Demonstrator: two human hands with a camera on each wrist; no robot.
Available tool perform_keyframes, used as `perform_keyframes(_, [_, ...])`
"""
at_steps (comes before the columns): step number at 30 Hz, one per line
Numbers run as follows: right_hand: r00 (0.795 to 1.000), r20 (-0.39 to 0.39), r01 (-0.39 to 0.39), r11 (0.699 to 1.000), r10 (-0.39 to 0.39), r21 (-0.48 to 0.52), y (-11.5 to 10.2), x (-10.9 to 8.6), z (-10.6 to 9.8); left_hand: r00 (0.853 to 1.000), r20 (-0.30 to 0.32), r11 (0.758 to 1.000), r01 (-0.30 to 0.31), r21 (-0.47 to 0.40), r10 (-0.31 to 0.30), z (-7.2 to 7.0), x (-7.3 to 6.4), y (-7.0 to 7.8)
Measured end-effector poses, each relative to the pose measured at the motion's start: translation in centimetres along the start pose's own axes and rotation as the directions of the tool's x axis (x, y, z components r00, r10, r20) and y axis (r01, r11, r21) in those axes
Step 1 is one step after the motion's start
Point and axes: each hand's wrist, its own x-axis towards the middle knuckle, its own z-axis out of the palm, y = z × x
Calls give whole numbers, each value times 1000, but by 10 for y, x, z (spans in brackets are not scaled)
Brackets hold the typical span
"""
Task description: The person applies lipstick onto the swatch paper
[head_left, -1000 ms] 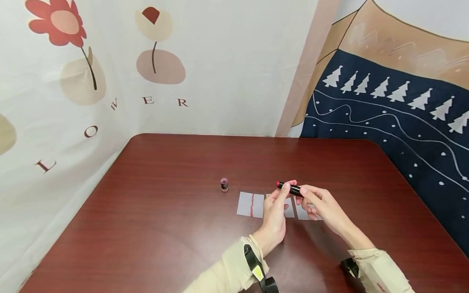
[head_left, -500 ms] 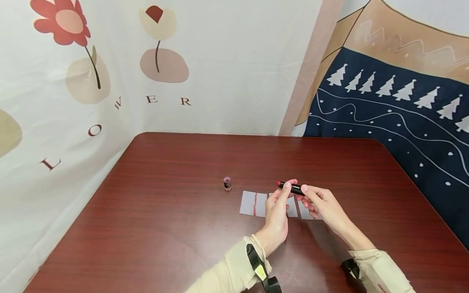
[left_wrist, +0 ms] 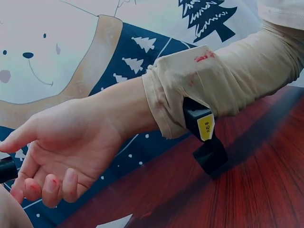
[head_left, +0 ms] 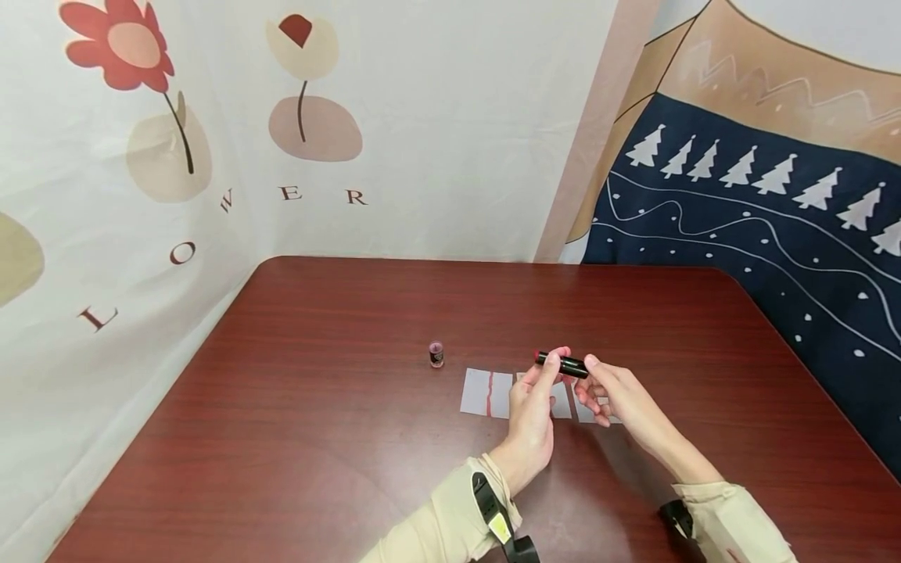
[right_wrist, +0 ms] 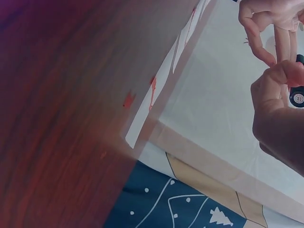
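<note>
Between my two hands, above the table, is a black lipstick with a little red at its left end. My left hand holds its body between thumb and fingers. At the other end, the thumb and fingertips of my right hand pinch the base. That base shows a round label on the lipstick in the right wrist view. Red smears mark the right fingertips. Below the hands lie white paper pieces; the left piece bears a wavy red line, and the others are partly covered by the hands.
Left of the papers stands a small cylinder with a dark band and a pinkish clear top. The brown wooden table meets printed cloth hangings at its back and sides. Red marks stain the right sleeve.
Less of the red tip shows at the lipstick's left end. My right thumb has shifted slightly right along the base. The left hand keeps its grip.
</note>
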Motion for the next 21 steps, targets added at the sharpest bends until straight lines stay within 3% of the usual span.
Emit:
perform_keyframes(7, [1000, -1, -10, 997, 11, 74, 1, 1, 2, 1000, 2, 1000, 6, 1, -6, 1, -1, 1])
perform_keyframes(15, [997, 16, 77, 997, -78, 28, 8, 1, 1, 1000, -7, 1000, 1, -5, -1, 0, -1, -1])
perform_keyframes(21, [1000, 14, 20, 999, -21, 26, 5, 0, -1, 1000, -1, 1000, -6, -6, 6, 0, -2, -2])
